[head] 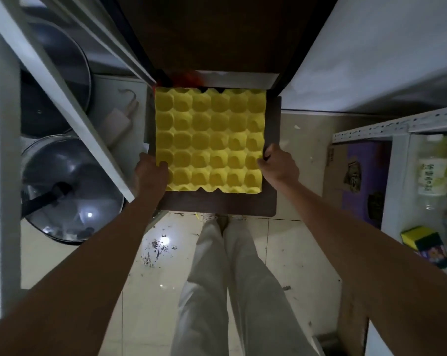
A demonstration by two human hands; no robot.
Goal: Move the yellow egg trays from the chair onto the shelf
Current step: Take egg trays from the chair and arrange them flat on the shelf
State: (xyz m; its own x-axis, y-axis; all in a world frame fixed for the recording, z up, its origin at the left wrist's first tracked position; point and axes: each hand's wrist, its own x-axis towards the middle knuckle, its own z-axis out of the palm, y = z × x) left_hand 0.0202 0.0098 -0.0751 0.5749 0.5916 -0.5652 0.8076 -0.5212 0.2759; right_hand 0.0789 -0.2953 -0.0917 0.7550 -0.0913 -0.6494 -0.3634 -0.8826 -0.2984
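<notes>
A stack of yellow egg trays (209, 140) lies flat on the dark brown seat of the chair (217, 204), straight below me. My left hand (150, 173) grips the stack's left edge near the front corner, thumb over the top. My right hand (279, 165) grips the right edge, fingers curled over the rim. How many trays are in the stack cannot be told from above. The chair's dark backrest (204, 34) rises behind the trays.
A white metal shelf (71, 106) stands on the left, holding glass pot lids (71, 188) and a rolling pin (119, 122). Another white rack (397, 129) on the right holds a purple box (363, 181), bottles and a sponge (420, 237). My legs stand on the tiled floor (150, 278).
</notes>
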